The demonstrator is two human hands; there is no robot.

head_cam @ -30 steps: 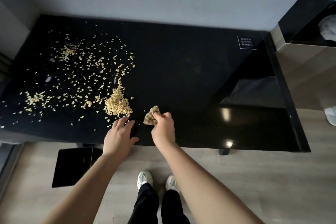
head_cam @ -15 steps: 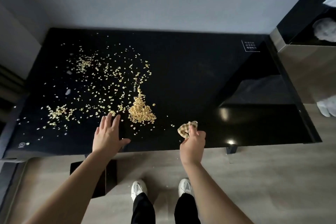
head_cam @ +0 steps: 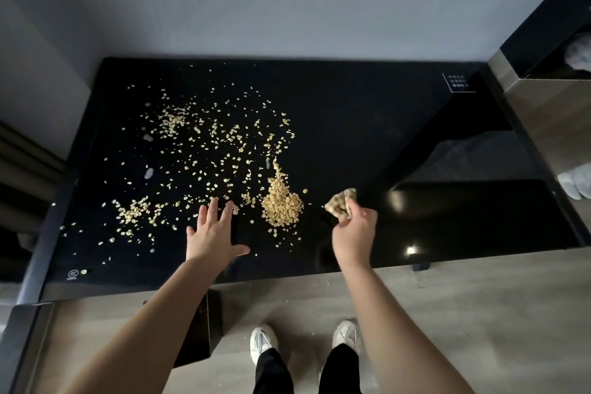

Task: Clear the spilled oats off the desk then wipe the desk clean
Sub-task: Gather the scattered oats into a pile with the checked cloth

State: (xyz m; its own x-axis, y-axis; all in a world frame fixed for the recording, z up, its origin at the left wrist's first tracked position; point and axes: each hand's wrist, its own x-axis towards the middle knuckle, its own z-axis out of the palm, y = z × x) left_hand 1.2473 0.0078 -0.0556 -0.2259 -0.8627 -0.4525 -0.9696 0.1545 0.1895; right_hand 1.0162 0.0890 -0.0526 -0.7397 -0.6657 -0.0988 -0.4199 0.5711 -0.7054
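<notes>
Pale oats lie scattered [head_cam: 204, 150] over the left half of a glossy black desk [head_cam: 367, 125]. A denser heap of oats [head_cam: 282, 203] sits near the front middle. My left hand [head_cam: 212, 233] is spread flat with straight fingers, just left of the heap, fingertips among loose flakes. My right hand [head_cam: 353, 230] is to the right of the heap and grips a small crumpled checked cloth [head_cam: 340, 205], which sticks out past the fingers.
A black bin [head_cam: 198, 329] stands on the floor under the desk's front edge. A wood-fronted cabinet [head_cam: 550, 118] adjoins the desk's right end. My feet in white shoes [head_cam: 345, 334] stand on the wooden floor before the desk. A wall backs the desk.
My left hand moved left away from the heap and spread flat. My right hand with the cloth moved right of the heap and lifted a little. The view shifted left.
</notes>
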